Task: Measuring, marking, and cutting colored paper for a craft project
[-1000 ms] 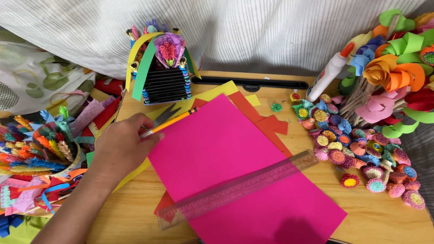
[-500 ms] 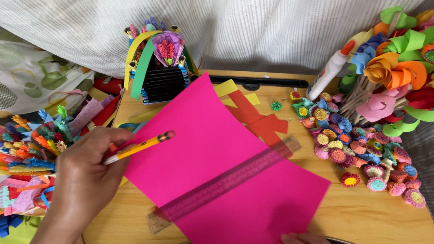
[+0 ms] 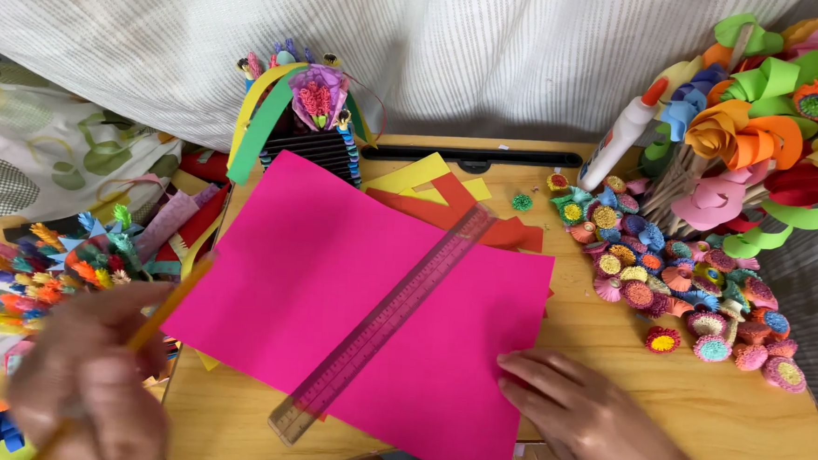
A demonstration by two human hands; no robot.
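Pink paper, one sheet (image 3: 332, 282), lies at the centre of the small wooden lap table (image 3: 698, 413), turned a little askew, with one clear ruler (image 3: 381, 324) resting across it on a slant from 7 o'clock up to 1 o'clock. The right hand (image 3: 595, 422), at 5 o'clock, lies flat and spread with its fingertips on the sheet's near right corner, gripping nothing. The left hand (image 3: 88, 381), at 8 o'clock and blurred, is closed around one yellow pencil (image 3: 167, 306) whose tip points toward the sheet's left edge.

To mark a line well here, I judge that the ruler needs pinning: the right hand presses only the paper, so the ruler could swivel under the pencil. Fingers spread along the ruler's middle, clear of its edge, would steady both layers.

Counted: two hands, one pencil, one ruler, one pink sheet, one white glue bottle with an orange cap (image 3: 624, 134) at 1 o'clock. Red and yellow paper scraps (image 3: 448, 199) peek out at 12 o'clock; their number is unclear. Small quilled paper flowers (image 3: 676, 291) at 3 o'clock are too many and too crowded to count.
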